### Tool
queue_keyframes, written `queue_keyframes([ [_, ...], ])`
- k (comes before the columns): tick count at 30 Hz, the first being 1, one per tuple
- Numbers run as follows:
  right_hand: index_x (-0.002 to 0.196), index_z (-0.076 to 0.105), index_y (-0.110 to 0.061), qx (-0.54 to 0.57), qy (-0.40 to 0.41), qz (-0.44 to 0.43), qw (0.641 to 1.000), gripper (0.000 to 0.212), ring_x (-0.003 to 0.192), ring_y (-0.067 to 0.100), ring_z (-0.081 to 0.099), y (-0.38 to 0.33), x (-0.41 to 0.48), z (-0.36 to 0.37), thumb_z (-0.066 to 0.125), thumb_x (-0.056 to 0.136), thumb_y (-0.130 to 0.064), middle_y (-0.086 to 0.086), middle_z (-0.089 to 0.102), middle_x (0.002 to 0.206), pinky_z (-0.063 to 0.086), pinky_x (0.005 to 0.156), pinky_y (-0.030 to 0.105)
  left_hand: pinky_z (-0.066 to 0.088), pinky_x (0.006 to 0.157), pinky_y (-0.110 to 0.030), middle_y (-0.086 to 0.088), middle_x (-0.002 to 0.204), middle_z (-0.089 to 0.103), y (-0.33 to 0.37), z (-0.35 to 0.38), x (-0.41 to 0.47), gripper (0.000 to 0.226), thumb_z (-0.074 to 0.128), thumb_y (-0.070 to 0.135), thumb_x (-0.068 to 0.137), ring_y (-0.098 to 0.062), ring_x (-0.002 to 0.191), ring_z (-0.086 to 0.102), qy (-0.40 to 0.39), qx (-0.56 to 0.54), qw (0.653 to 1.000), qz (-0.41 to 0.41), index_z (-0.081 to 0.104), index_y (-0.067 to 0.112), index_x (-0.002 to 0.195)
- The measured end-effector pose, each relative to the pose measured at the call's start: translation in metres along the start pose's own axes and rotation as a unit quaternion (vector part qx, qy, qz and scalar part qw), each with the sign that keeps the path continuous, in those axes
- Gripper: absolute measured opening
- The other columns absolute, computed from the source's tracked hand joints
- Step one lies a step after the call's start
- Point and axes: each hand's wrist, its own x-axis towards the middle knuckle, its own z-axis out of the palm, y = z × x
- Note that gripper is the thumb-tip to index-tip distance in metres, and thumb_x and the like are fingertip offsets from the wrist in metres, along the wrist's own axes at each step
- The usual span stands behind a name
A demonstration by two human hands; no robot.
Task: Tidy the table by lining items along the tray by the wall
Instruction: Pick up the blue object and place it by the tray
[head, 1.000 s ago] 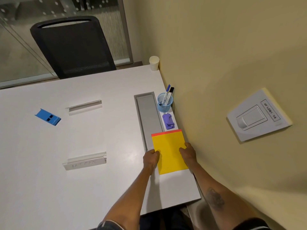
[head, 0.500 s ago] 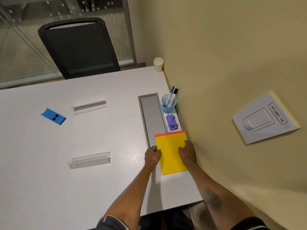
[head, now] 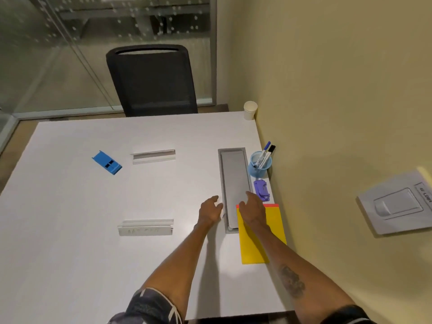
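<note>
On the white table lie one blue box, two white holders, one empty-fingered left hand, the grey tray, an open right hand over one yellow pad, one purple stapler, and one blue cup holding two markers.

A: The table looks like smooth white laminate with a soft sheen. The tray?

B: Matt grey, metal by its look. The yellow pad is matt paper; the blue cup and purple stapler look like smooth plastic.
</note>
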Motion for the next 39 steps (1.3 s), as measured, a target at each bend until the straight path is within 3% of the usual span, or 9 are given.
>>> queue_keyframes([
  [10, 0.151, 0.035, -0.014, -0.038, -0.052, -0.123, 0.990, 0.053, 0.147, 0.024, 0.032, -0.077, 0.018, 0.016, 0.046, 0.101, -0.027, 0.007, 0.034, 0.158, 0.025, 0.123, 0.036, 0.023, 0.122, -0.028, -0.007, 0.157, 0.039, -0.018, -0.064, 0.014, 0.049, 0.048, 0.024, 0.103, -0.021, 0.148, 0.034, 0.071, 0.018, 0.997, 0.009, 0.041, 0.008, 0.149],
  [17, 0.154, 0.032, -0.012, -0.077, -0.089, -0.205, 0.972, 0.055, 0.151, 0.020, 0.024, -0.131, 0.029, 0.034, 0.046, 0.102, -0.025, 0.007, 0.030, 0.161, 0.019, 0.124, 0.033, 0.023, 0.123, -0.031, -0.007, 0.159, 0.036, -0.036, -0.111, 0.022, 0.050, 0.047, 0.024, 0.103, -0.022, 0.149, 0.031, 0.118, 0.025, 0.993, -0.001, 0.039, 0.008, 0.150],
  [39, 0.153, 0.033, -0.012, -0.107, -0.197, -0.296, 0.929, 0.056, 0.148, 0.023, 0.031, -0.259, 0.050, 0.135, 0.049, 0.101, -0.025, 0.007, 0.033, 0.159, 0.024, 0.122, 0.034, 0.032, 0.121, -0.036, -0.008, 0.155, 0.044, -0.116, -0.221, 0.048, 0.048, 0.051, 0.021, 0.102, -0.027, 0.142, 0.044, 0.258, -0.126, 0.951, -0.111, 0.044, 0.009, 0.148],
])
